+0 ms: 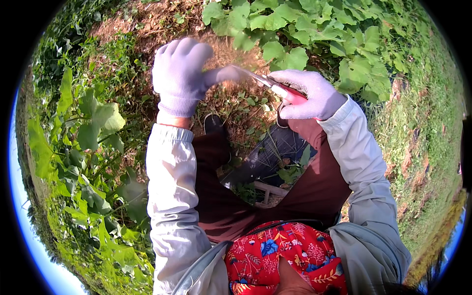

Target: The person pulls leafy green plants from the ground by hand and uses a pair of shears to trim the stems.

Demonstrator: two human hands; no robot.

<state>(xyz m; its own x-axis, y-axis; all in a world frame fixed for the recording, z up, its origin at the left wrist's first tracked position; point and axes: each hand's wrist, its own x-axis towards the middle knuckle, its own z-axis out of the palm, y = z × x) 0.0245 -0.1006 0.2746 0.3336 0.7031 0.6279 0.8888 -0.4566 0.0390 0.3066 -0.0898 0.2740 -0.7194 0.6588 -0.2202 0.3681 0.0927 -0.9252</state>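
My right hand [309,94], in a pale lilac knit glove, is closed around red-handled scissors [291,96], whose metal blades point up and to the left. Their tip reaches close to the thumb of my left hand [182,75]. That hand wears a matching glove, its fingers curled and the thumb stretched out to the right. Motion blurs the thumb, and whether the curled fingers hold something cannot be told. Beneath both hands lies reddish-brown soil [225,96] with small weeds.
Broad-leaved green plants [287,25] grow at the top right, and more leafy plants [99,121] along the left. Between my legs are dark plastic sheeting [265,155] and part of a pale frame [271,190]. A dark shoe [214,124] rests on the soil.
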